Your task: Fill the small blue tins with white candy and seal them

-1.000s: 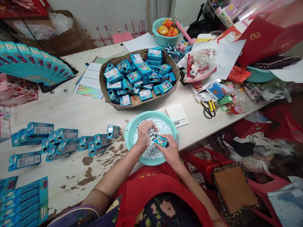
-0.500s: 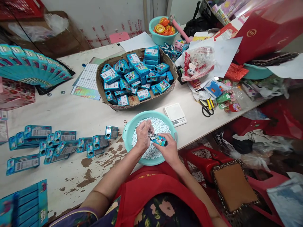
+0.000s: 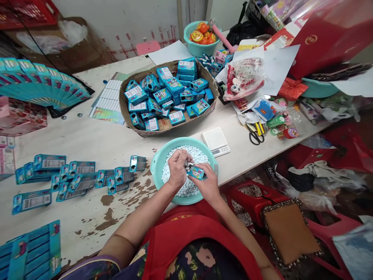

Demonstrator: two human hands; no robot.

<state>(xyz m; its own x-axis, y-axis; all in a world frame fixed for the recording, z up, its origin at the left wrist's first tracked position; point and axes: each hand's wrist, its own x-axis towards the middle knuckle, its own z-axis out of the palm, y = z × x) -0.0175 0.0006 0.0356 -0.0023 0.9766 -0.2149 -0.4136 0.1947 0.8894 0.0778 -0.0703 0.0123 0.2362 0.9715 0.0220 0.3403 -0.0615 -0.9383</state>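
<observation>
Over a turquoise basin (image 3: 157, 171) of small white candies (image 3: 198, 154), both my hands work close together. My right hand (image 3: 209, 183) grips a small blue candy box (image 3: 196, 172), its printed face up and its end pointing left. Against that end, my left hand (image 3: 178, 167) has its fingers curled and pinched, with pale pieces showing at the fingertips. The box's opening is partly hidden by those fingers. A small white scale (image 3: 215, 140) sits just beyond the basin's right rim.
A cut-down cardboard box (image 3: 145, 133) full of blue candy boxes stands behind the basin. More blue boxes (image 3: 81, 167) lie to the left. Scissors (image 3: 256, 136) and packets lie on the right. Red stools (image 3: 247, 194) stand below the table edge.
My left fingers have shifted slightly and stay at the box's end; fewer white pieces show there. The right hand keeps its hold. The view has turned a little.
</observation>
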